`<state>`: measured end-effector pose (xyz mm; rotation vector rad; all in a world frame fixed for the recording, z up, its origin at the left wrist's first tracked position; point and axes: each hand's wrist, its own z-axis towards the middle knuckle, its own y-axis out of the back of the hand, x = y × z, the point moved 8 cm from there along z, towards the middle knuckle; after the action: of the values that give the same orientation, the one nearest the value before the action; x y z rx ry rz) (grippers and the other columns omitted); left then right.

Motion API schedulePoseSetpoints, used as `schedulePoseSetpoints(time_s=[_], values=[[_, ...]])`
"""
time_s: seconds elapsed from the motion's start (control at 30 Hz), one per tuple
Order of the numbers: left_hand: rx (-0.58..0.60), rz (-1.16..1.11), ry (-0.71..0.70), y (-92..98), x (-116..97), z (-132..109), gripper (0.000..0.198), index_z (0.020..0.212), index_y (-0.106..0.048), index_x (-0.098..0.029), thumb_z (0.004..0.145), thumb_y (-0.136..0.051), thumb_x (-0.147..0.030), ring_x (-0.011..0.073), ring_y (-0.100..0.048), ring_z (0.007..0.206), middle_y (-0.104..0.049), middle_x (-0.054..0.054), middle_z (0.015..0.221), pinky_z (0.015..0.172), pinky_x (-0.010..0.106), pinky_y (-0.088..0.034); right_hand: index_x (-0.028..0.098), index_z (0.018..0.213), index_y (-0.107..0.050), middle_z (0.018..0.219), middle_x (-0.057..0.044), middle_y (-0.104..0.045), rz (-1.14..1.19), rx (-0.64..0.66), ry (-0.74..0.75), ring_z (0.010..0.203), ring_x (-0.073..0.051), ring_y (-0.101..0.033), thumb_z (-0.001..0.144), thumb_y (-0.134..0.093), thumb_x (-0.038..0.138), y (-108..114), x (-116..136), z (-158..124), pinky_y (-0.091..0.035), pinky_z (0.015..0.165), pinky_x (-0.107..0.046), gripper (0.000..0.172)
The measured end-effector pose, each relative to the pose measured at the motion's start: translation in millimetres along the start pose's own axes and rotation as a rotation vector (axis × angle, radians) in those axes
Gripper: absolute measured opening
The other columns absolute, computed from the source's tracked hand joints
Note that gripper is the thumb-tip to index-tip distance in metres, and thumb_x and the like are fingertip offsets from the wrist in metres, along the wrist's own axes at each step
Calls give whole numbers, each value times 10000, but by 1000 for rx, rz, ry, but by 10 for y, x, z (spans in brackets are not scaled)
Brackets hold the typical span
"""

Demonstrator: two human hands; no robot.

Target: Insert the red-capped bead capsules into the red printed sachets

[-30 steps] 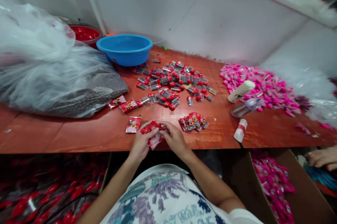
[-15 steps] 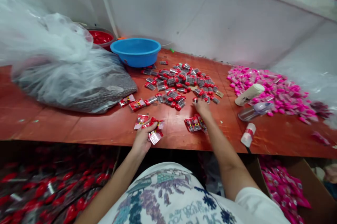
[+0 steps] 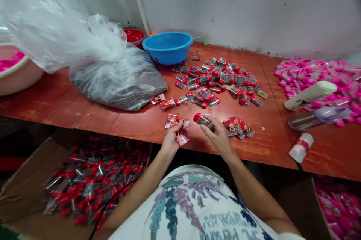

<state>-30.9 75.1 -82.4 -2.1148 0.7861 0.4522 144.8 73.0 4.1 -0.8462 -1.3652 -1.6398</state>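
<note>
My left hand (image 3: 170, 139) is closed on a small bunch of red printed packets (image 3: 180, 131) at the near edge of the red table (image 3: 84, 116). My right hand (image 3: 217, 135) pinches a small clear vial with a red cap (image 3: 202, 119), holding it just right of the packets. A pile of red-capped vials (image 3: 220, 82) lies further back on the table. A small heap of red packets (image 3: 237, 127) sits just right of my right hand.
A blue basin (image 3: 168, 46) and a big clear plastic bag of dark beads (image 3: 118, 78) stand at the back left. Pink-capped vials (image 3: 318, 78), a white bottle (image 3: 310, 95) and a tape roll (image 3: 301, 147) lie right. A cardboard box of filled vials (image 3: 93, 180) sits under the table.
My right hand reached to the vial pile, picked up one red-capped vial and brought it back beside the packets in my left hand. The view swung left.
</note>
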Motion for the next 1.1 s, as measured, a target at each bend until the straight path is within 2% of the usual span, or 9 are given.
schedulePoseSetpoints(time_s=[0.13, 0.27, 0.57, 0.7, 0.83, 0.97, 1.1], values=[[6, -30, -11, 26, 31, 19, 207, 787, -639, -135, 632, -776, -146, 132, -621, 533, -686, 10, 690, 564, 275, -546, 258, 1230, -578, 1032, -42, -605, 202, 15, -84, 827, -167, -568, 846, -576, 361, -209, 86, -210, -476, 764, -298, 397], [9, -41, -41, 15, -5, -12, 254, 815, -641, -142, 611, -794, -153, 125, -618, 535, -686, 0, 705, 554, 266, -538, 252, 1234, -574, 1138, -56, -595, 288, -77, -133, 1003, -199, -580, 844, -584, 347, -195, 27, -223, -470, 870, -322, 402], [38, 37, -183, -30, -112, -99, 336, 853, -647, -146, 573, -824, -200, 134, -638, 590, -691, 8, 734, 637, 283, -543, 238, 1189, -617, 1133, -58, -622, 300, -70, -162, 998, -215, -598, 817, -615, 364, -279, -18, -210, -483, 876, -334, 393], [64, 14, -252, -58, -199, -112, 306, 854, -651, -142, 597, -811, -190, 119, -639, 620, -695, 8, 762, 651, 254, -532, 239, 1223, -595, 1119, -61, -615, 297, -105, -181, 945, -204, -602, 826, -605, 367, -231, -32, -224, -493, 830, -322, 417], [65, 11, -254, -72, -228, -117, 285, 842, -654, -136, 606, -805, -184, 119, -641, 631, -693, 8, 760, 660, 249, -524, 230, 1203, -611, 1077, -57, -628, 284, -108, -160, 932, -199, -600, 819, -617, 355, -214, -4, -208, -488, 823, -315, 404], [89, 23, -246, -88, -190, -132, 295, 862, -645, -146, 615, -801, -191, 120, -641, 619, -690, 4, 758, 649, 255, -524, 241, 1186, -623, 1122, -52, -628, 309, -94, -165, 986, -209, -597, 816, -621, 358, -260, 9, -200, -480, 861, -326, 388], [88, 23, -246, -87, -177, -153, 294, 851, -633, -140, 621, -801, -210, 118, -627, 582, -680, 4, 725, 615, 256, -526, 238, 1208, -609, 1114, -56, -631, 296, -109, -171, 950, -201, -605, 819, -619, 359, -261, -19, -197, -484, 838, -320, 408]])
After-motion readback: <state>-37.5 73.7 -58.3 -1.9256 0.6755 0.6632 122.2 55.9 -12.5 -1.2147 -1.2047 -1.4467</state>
